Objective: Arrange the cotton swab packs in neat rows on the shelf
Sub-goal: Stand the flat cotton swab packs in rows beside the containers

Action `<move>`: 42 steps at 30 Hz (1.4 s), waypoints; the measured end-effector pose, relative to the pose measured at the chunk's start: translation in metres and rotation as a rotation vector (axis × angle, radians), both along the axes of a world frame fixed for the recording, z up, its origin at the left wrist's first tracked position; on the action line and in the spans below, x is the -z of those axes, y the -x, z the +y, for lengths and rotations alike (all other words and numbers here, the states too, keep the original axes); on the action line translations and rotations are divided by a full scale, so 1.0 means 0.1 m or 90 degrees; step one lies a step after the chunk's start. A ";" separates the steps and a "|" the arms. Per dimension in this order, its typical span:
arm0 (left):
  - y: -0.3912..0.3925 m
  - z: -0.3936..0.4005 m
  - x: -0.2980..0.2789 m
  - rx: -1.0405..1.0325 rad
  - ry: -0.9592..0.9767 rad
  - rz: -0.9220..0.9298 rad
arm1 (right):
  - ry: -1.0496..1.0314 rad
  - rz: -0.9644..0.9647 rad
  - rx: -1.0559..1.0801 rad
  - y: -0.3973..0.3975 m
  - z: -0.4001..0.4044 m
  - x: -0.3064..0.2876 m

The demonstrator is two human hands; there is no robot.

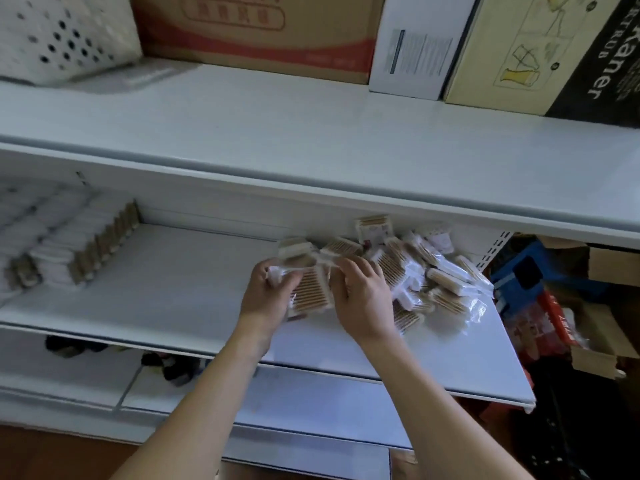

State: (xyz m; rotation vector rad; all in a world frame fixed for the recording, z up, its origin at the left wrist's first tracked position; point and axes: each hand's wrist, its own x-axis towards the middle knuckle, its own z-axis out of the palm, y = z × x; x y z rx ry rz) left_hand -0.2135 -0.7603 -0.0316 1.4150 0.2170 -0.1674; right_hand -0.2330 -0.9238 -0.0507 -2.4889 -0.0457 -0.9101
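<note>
In the head view, the work looks partly done: along the left end of the shelf (194, 271) a row of packs (100, 244) already stands in neat, close order, while a loose heap of cotton swab packs (426, 271) lies jumbled at the right end with bare shelf between the two. Both hands are at the near left edge of that heap, the left hand (268, 296) and the right hand (362, 299) each curled round opposite sides of one pack (311, 289). By my reckoning most of the heap has yet to be lined up, so the larger share of the job remains.
</note>
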 end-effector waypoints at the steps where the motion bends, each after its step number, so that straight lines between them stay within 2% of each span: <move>1: -0.03 0.13 -0.01 -0.004 -0.002 0.003 | 0.026 0.031 -0.003 -0.14 0.08 0.00; 4: -0.11 0.49 -0.03 -0.018 -0.015 0.023 | 0.091 0.155 0.003 -0.51 0.34 -0.03; 8: -0.16 0.84 -0.02 0.002 -0.044 0.029 | 0.223 0.390 0.050 -0.88 0.68 -0.01; 10: -0.18 0.98 -0.03 0.002 -0.047 0.027 | 0.295 0.447 0.077 -1.03 0.79 0.02; 12: -0.20 1.11 -0.01 -0.001 -0.032 0.039 | 0.343 0.449 0.108 -1.12 0.87 0.05; 16: -0.26 1.33 0.05 0.001 0.004 0.051 | 0.319 0.355 0.127 -1.14 0.95 0.02; 18: -0.31 1.35 0.06 -0.016 0.014 0.071 | 0.186 0.223 0.071 -1.02 1.00 -0.02; 20: -0.37 1.30 0.05 -0.041 0.016 0.081 | 0.068 0.035 -0.013 -0.78 1.10 -0.04; 22: -0.41 1.22 0.04 -0.045 0.045 0.087 | 0.067 -0.067 -0.073 -0.49 1.30 -0.01; 26: -0.45 1.08 0.02 0.020 0.116 0.103 | 0.046 -0.090 -0.098 -0.17 1.53 0.14; 30: -0.43 1.02 0.09 0.027 0.106 0.061 | 0.016 -0.074 -0.165 -0.11 1.28 0.10; 33: -0.46 1.00 0.13 0.011 0.139 0.075 | 0.083 -0.012 -0.044 -0.27 0.98 0.05; 35: -0.46 1.01 0.14 0.002 0.135 0.088 | 0.139 0.125 0.055 -0.45 0.86 0.04; 37: -0.42 1.02 0.14 -0.004 0.120 0.092 | 0.200 0.280 0.094 -0.61 0.80 0.06; 39: -0.36 1.05 0.13 -0.015 0.111 0.084 | 0.272 0.382 0.109 -0.74 0.77 0.08; 42: -0.30 1.12 0.12 -0.042 0.093 0.073 | 0.316 0.392 0.096 -0.83 0.77 0.11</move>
